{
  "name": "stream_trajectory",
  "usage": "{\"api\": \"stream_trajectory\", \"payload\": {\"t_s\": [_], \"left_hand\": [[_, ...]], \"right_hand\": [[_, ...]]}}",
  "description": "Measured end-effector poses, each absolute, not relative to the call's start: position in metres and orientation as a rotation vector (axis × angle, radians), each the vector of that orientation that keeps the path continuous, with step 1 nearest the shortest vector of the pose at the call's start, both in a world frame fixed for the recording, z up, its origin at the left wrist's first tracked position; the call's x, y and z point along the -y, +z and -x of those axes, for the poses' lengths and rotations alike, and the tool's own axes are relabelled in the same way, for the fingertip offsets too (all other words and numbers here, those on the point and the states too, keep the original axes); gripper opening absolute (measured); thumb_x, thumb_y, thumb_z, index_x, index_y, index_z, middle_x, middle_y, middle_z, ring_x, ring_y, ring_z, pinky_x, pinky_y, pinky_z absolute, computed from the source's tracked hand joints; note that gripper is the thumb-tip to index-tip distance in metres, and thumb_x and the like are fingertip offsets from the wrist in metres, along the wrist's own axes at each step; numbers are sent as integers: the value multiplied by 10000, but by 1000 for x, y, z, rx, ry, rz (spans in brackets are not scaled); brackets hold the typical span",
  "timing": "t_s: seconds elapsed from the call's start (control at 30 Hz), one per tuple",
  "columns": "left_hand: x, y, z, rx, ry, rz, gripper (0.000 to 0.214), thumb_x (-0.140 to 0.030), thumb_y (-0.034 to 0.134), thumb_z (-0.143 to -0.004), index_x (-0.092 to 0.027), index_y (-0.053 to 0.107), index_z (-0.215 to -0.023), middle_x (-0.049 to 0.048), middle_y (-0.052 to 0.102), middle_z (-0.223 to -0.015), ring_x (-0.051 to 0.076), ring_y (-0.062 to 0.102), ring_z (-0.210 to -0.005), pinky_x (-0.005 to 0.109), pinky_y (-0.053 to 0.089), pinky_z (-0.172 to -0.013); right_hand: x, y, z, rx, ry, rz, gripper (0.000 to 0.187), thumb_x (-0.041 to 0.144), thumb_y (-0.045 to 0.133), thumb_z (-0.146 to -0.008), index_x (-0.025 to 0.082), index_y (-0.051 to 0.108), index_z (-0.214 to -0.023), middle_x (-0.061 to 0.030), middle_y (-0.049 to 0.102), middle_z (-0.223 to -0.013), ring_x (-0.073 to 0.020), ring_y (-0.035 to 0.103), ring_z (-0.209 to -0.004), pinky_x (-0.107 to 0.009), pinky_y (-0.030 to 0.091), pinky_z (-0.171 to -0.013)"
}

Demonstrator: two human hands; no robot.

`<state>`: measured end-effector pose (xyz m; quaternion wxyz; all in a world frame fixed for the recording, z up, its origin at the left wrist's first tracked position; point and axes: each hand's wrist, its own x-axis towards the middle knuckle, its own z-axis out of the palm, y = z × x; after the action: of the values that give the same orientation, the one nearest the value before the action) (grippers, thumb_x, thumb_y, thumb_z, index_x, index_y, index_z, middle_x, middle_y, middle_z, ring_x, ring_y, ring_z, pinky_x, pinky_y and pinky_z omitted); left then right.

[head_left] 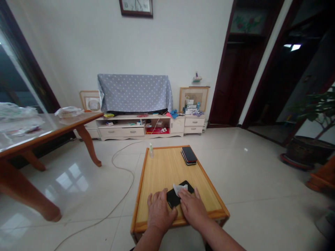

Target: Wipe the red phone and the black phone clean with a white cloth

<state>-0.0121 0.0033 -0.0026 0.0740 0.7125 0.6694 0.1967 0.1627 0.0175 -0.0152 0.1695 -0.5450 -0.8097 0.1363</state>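
Note:
A black smartphone (172, 200) lies flat and slanted near the close end of a small wooden table (163, 165). My left hand (160, 211) grips its left end, with the thumb at the near edge and the fingers by the far edge. On the phone's upper surface is a crumpled white wipe (179, 189). The fingers of my right hand (193, 208) press this wipe down against the phone, and they hide part of both. Further back, a stack of several phones (189, 154) rests by the table's right edge. A small clear spray bottle (151, 152) stands at the far left corner.
Raised wooden edging (213, 186) runs round the small table. A larger table (86, 118) with plastic bags stands at left, and a cable (131, 170) crosses the tiled floor. Against the wall is a low white cabinet (121, 131); a potted plant (311, 148) stands at right.

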Motion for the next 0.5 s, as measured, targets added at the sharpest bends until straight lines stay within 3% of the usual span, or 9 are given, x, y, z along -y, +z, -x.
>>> {"api": "stream_trajectory", "payload": {"t_s": [0.13, 0.27, 0.37, 0.5], "left_hand": [[-2, 6, 10, -2001, 544, -2127, 705, -391, 631, -710, -196, 482, -1370, 124, 609, -1309, 283, 477, -1276, 457, 89, -1185], [0, 11, 7, -2041, 533, -2109, 673, -372, 628, -711, -200, 497, -1349, 121, 617, -1296, 285, 484, -1264, 458, 94, -1184], [-1, 8, 8, -2010, 579, -2130, 650, -377, 627, -712, -201, 514, -1327, 114, 620, -1282, 280, 491, -1254, 450, 114, -1180], [-4, 2, 11, -1983, 573, -2148, 654, -402, 618, -724, -203, 512, -1338, 117, 617, -1287, 290, 486, -1259, 452, 132, -1177]], "right_hand": [[-25, -30, -183, 2178, 325, 1548, 460, 163, 370, -908, 229, 681, -1241, -71, 641, -1339, -217, 531, -1311, -465, 222, -1206], [-33, -29, -195, 1883, 457, 1582, 358, 266, 410, -906, 249, 725, -1076, -49, 731, -1159, -220, 657, -1106, -366, 478, -991], [-40, -17, -199, 1539, 717, 1585, 329, 335, 424, -875, 208, 705, -989, -52, 758, -948, -224, 693, -891, -322, 527, -790], [-50, -8, -202, 1367, 953, 1528, 303, 324, 415, -827, 165, 659, -910, -61, 736, -836, -206, 676, -762, -266, 491, -640]]}}
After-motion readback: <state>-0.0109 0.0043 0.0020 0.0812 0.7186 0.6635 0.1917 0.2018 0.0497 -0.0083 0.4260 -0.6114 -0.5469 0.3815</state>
